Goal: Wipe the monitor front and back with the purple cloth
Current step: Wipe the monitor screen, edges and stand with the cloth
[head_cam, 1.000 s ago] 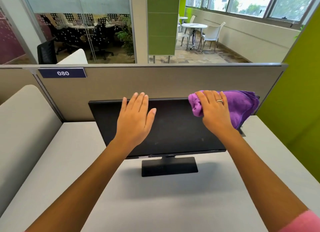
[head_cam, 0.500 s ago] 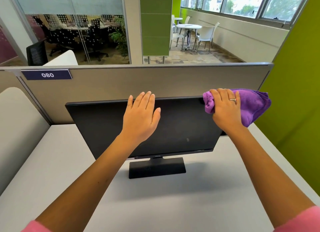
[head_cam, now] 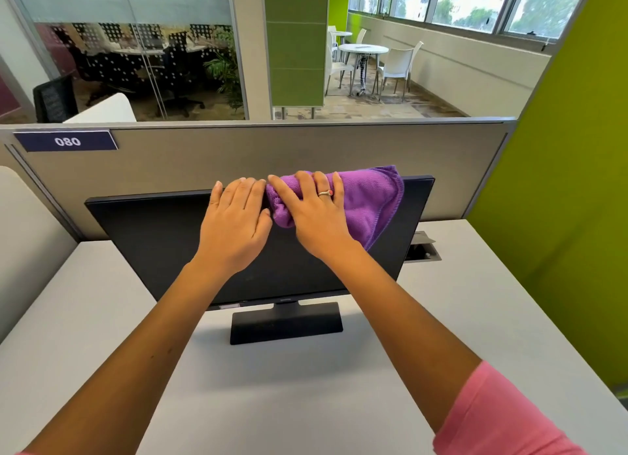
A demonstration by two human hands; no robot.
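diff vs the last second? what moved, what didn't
The right hand slid the purple cloth leftward along the monitor top edge, from the right corner to beside the left hand, which it now touches. The grip on the cloth is unchanged. The left hand stays flat on the screen; the monitor remains upright on the desk.

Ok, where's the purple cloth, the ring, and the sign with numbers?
purple cloth (head_cam: 370,203): head view, its flat middle right of the fingers.
ring (head_cam: 325,193): head view, its band on the right hand.
number sign (head_cam: 66,141): head view, its digits.
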